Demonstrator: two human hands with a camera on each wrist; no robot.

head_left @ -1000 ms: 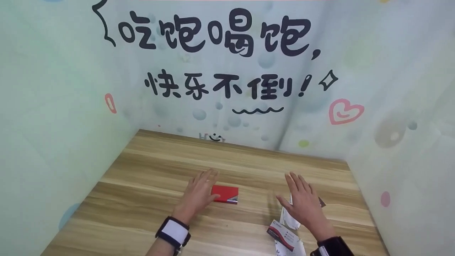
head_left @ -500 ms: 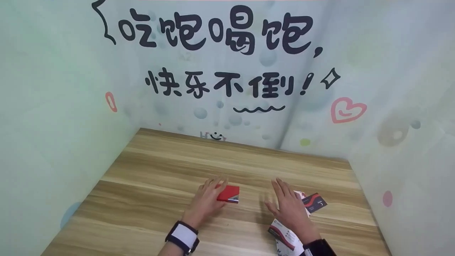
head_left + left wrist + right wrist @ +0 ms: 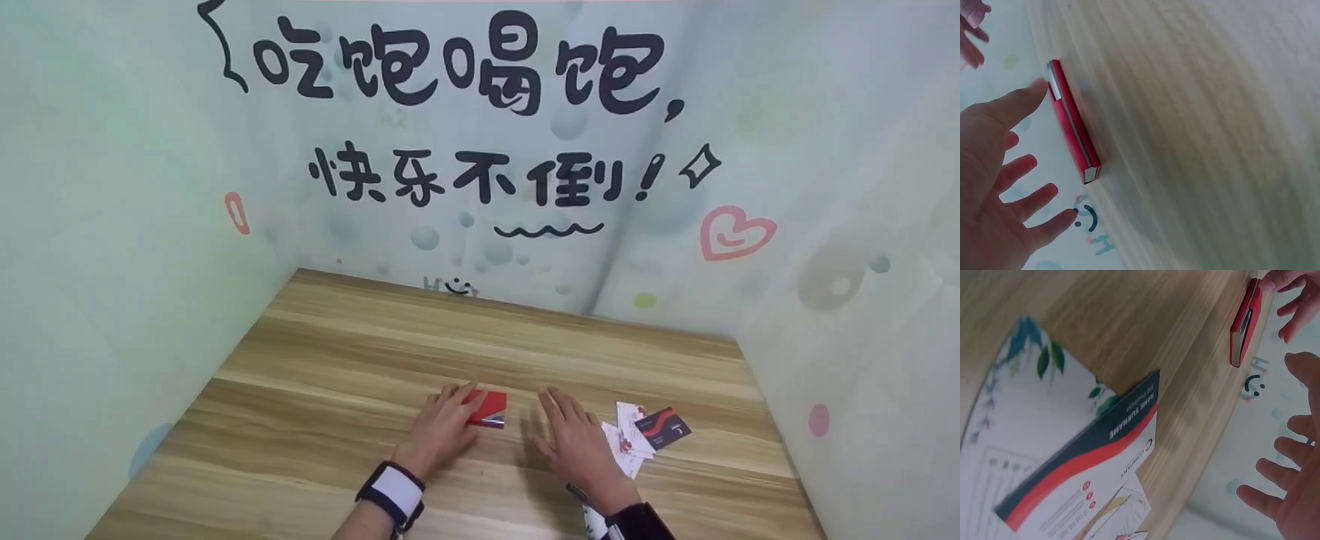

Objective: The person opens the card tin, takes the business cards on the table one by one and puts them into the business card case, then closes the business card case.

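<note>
A flat red card case (image 3: 491,409) with a silvery corner lies on the wood-grain table, left of the cards. My left hand (image 3: 442,424) is at its left end, index finger overlapping the top in the head view. In the left wrist view, the thumb tip meets the edge of the case (image 3: 1075,126) while the other fingers spread loosely beyond it. My right hand (image 3: 576,444) hovers between the case and the cards, fingers extended, holding nothing. Below its wrist, a business card (image 3: 1095,455) with a dark and red band overlaps a white leaf-patterned card (image 3: 1033,399).
To the right lie a dark business card (image 3: 664,429) with a red wave and white cards (image 3: 628,420) with red flowers, overlapping one another. Printed fabric walls (image 3: 480,247) enclose the table (image 3: 360,337) at the back and both sides.
My right hand has moved left off the cards, uncovering the dark card and flowered ones. My left hand has shifted slightly right and lower along the red case, which stays put.
</note>
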